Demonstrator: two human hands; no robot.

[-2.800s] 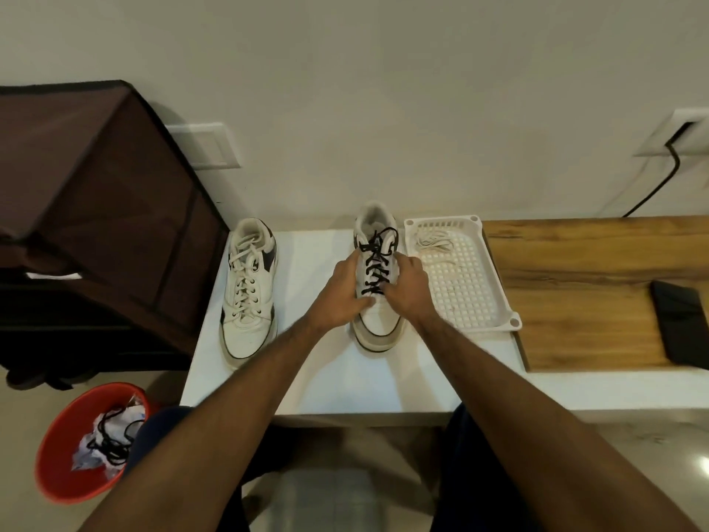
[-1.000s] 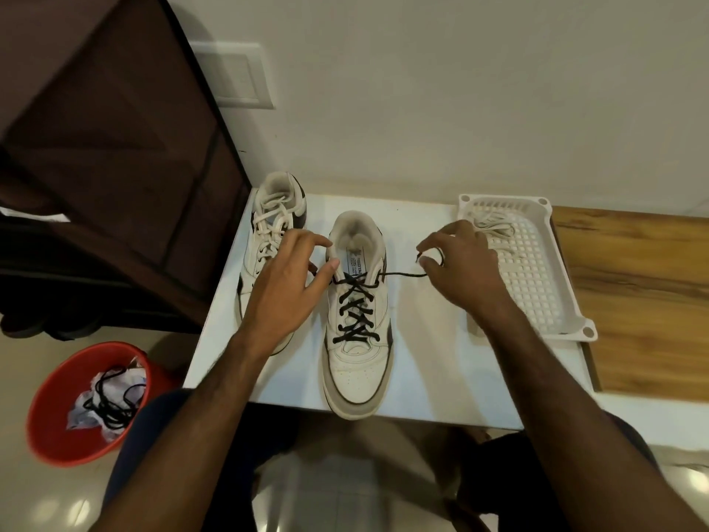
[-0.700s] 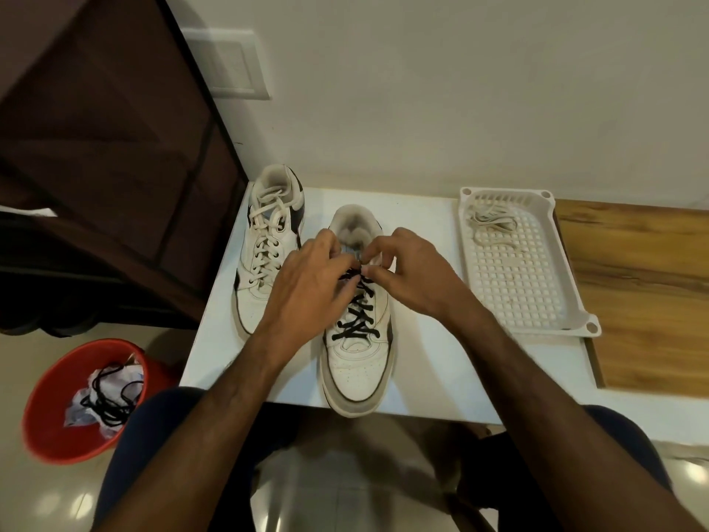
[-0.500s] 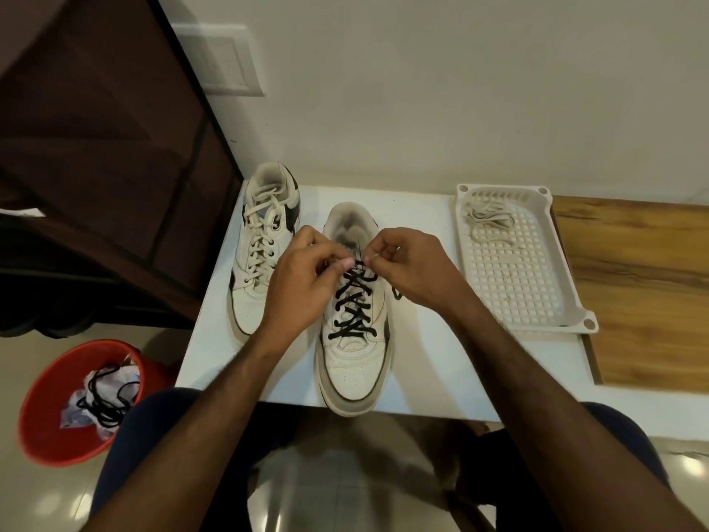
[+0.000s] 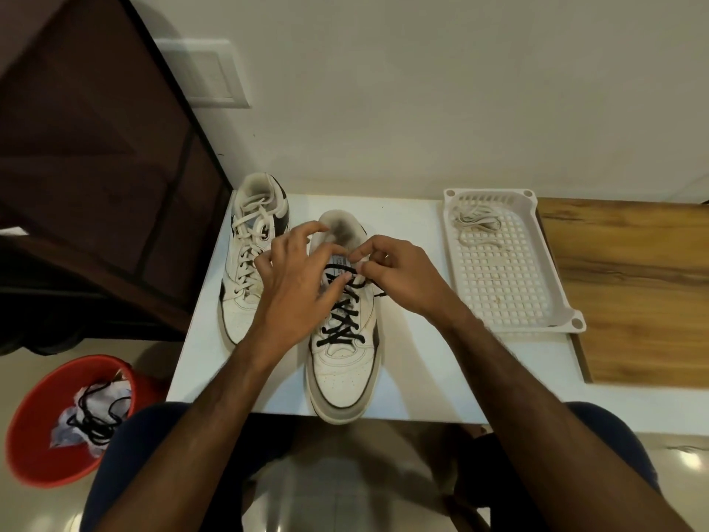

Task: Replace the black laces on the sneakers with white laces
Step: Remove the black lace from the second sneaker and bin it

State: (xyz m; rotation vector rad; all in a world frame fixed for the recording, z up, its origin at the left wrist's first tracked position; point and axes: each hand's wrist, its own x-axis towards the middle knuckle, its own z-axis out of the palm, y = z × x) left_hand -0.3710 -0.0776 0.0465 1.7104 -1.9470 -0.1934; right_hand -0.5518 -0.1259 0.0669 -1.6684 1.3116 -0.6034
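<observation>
At the far left a red bucket [image 5: 57, 416] stands on the floor, with a tangle of black lace [image 5: 94, 418] lying on crumpled white scraps inside it. Above it a dark brown cabinet [image 5: 96, 155] leans into view beside the white bench [image 5: 418, 362].

On the bench, the left sneaker [image 5: 249, 255] already carries white laces and lies near the wall with its toe toward you. Your left hand [image 5: 297, 291] reaches over the gap between the two shoes; its thumb presses on the black lace [image 5: 341, 318] near the top of the right sneaker [image 5: 343, 359], while the other fingers are spread and lifted, holding nothing.

The right sneaker lies in the middle of the bench, toe hanging just over the near edge, its black lace still crossed through most of the eyelets. Your right hand [image 5: 403, 280] is curled at the shoe's collar, thumb and forefinger pinching the loosened top loop of that lace.

Further right, a white perforated tray [image 5: 552, 263] rests partly on the bench and partly on a wooden board [image 5: 633, 293]. A bundle of white laces [image 5: 475, 222] lies in the tray's far corner.
</observation>
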